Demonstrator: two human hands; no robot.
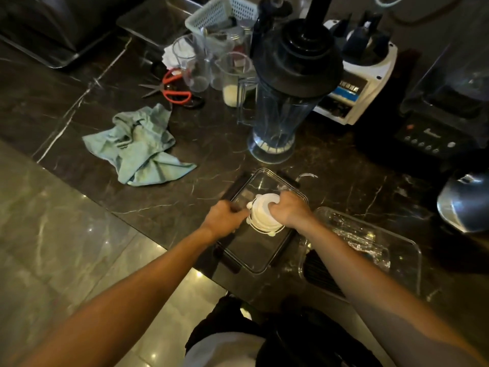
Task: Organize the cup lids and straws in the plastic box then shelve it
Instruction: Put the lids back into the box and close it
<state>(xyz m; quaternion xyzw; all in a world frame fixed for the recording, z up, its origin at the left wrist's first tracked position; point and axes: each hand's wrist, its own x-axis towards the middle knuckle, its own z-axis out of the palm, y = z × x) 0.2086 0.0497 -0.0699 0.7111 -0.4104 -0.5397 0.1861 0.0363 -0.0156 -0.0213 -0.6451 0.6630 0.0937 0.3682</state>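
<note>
The right hand (288,209) grasps a stack of white cup lids (264,215) from the right side, holding it over the clear plastic box (254,256) on the dark marble counter (211,154). The left hand (225,217) curls around the box's left rim. Just right lies a clear tray (402,250) holding wrapped straws (362,241); a green cloth (140,147) sits far left.

white cup lids (264,215), clear box (260,250) w/ blk clips, teal cloth (140,147), red-handled scissors (174,88), blk marble counter (344,181)
</note>
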